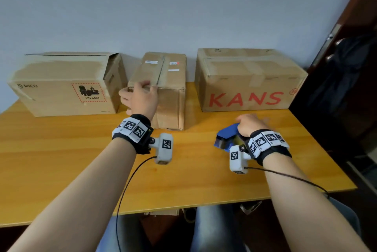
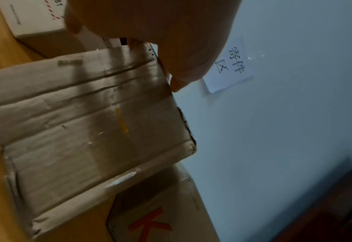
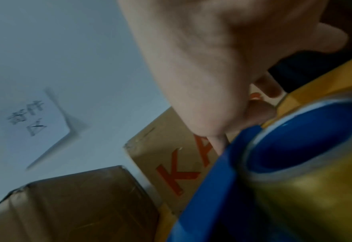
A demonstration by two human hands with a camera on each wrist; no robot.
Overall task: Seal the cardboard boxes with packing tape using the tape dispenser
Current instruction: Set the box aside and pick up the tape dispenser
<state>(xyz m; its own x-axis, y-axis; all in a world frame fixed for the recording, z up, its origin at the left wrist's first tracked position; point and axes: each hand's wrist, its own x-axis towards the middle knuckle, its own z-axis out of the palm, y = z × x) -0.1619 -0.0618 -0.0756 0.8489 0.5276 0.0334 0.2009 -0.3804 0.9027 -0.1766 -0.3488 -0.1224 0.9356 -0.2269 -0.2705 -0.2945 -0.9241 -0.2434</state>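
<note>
Three cardboard boxes stand along the wall on the orange table (image 1: 61, 160). My left hand (image 1: 139, 93) grips the near top edge of the worn middle box (image 1: 169, 80), fingers curled over its top, which shows a dark seam. From the left wrist, the fingers (image 2: 176, 83) hook over that box (image 2: 88, 122). My right hand (image 1: 251, 125) holds the blue tape dispenser (image 1: 226, 135) on the table in front of the KANS box (image 1: 248, 80). From the right wrist, my right hand (image 3: 212, 65) wraps the dispenser (image 3: 212, 204) beside its yellowish tape roll (image 3: 315, 196).
At the left, a PICO box (image 1: 65, 84) has one end flap open. A dark cabinet (image 1: 346, 68) borders the table's right side. A paper note (image 2: 231, 65) hangs on the wall. The table's front edge (image 1: 183, 207) lies above my knees.
</note>
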